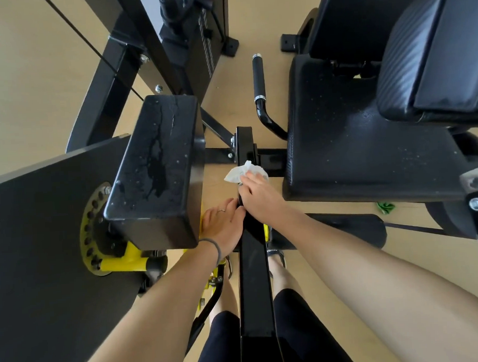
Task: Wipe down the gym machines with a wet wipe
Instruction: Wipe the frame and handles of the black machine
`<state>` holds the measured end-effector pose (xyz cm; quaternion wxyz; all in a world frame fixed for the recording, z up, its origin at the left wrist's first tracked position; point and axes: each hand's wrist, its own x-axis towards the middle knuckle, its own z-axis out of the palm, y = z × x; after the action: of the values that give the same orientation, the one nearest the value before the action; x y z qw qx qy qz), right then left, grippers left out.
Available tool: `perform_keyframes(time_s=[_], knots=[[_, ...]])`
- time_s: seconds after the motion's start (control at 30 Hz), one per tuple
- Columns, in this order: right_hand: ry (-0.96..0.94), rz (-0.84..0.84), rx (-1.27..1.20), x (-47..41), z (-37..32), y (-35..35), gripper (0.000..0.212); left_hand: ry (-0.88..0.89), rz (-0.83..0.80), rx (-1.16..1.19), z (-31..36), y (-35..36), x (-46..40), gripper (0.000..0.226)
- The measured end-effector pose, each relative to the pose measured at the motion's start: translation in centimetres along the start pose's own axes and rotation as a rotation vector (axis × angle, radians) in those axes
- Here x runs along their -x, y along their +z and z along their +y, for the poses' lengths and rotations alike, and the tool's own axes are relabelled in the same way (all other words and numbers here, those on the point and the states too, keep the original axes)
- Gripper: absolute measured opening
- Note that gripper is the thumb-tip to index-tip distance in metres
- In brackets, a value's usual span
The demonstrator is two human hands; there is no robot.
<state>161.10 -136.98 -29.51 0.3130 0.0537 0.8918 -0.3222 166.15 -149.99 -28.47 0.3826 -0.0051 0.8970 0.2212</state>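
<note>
1. Crumpled white wet wipe (245, 171) is pressed onto the top of the black frame beam (253, 263) by the right hand (259, 196); fingers are laid over the wipe's near edge, thumb down the beam's left side. Whether the wipe is pinched or only pressed under flat fingers cannot be told.
2. Left hand (224, 226) is laid flat and relaxed against the beam's left edge, fingers spread, nothing held. A ring is seen on one finger, a grey band (212, 247) on the wrist.
3. Wipe look: bunched, creased, one pointed corner sticking out past the beam's left edge, far part lying on the beam top just short of its far end.
4. Black pad (159, 168) left of the beam is marked with wet streaks and droplets on top; seat cushion (369, 152) right of the beam is speckled with droplets.
5. Edges and room: a narrow strip of tan floor (33, 81) is left between pad and beam, mostly taken up by the left hand. A gap is also left between beam and seat's left edge. Beam top is bare between the right wrist and the near edge of view.
6. Count: one wipe, two hands, one beam, one wet pad, one seat cushion, one chrome-ended grip handle (258, 78) beyond the beam's far end, one small green item (385, 207) on the floor by the seat's near edge.
</note>
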Motion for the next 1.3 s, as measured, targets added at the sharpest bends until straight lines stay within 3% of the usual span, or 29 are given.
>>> perform_keyframes(time_s=[0.1,0.2,0.3,0.43,0.53,0.6,0.7,0.77,0.93,1.07,1.2,1.3], knots=[[-0.092,-0.185,0.068,2.1,-1.2,-1.2,0.045,0.019,0.027,0.123,0.0,-0.3,1.0,0.039],[-0.164,-0.195,0.013,6.0,-1.5,-2.5,0.037,0.006,-0.021,0.300,-0.3,-0.7,3.8,0.048],[-0.168,-0.237,-0.015,10.2,-1.9,-3.2,0.040,0.013,0.065,0.482,-0.3,-0.8,6.5,0.051],[-0.093,-0.329,-0.040,12.9,-4.1,-3.9,0.043,-0.165,0.071,0.838,1.1,-2.4,8.8,0.021],[0.127,-0.300,-0.266,13.7,-5.6,-4.7,0.045,-0.226,0.077,0.700,2.2,-4.1,10.4,0.007],[0.284,-0.264,-0.504,14.1,-5.8,-5.3,0.043,-0.264,0.090,0.746,3.3,-5.6,11.5,0.003],[0.389,-0.220,-0.894,14.9,-6.2,-6.8,0.035,-0.323,0.024,1.114,5.7,-7.9,13.1,0.016],[0.317,-0.187,-0.958,16.1,-7.2,-8.2,0.025,-0.291,-0.013,1.331,6.8,-9.7,14.5,0.023],[0.133,-0.027,-0.881,18.5,-10.9,-11.2,0.010,-0.112,0.018,1.319,6.6,-14.5,19.5,0.026],[-0.186,0.142,-0.724,19.5,-16.3,-12.5,0.007,-0.079,0.227,1.172,3.9,-18.2,23.1,0.021],[-0.669,0.217,-0.119,18.8,-19.1,-10.7,0.012,-0.070,0.553,0.908,1.5,-19.8,24.5,0.012],[-0.813,0.182,0.241,18.0,-18.5,-8.8,0.026,-0.119,0.622,0.855,0.1,-19.8,23.5,0.015]])
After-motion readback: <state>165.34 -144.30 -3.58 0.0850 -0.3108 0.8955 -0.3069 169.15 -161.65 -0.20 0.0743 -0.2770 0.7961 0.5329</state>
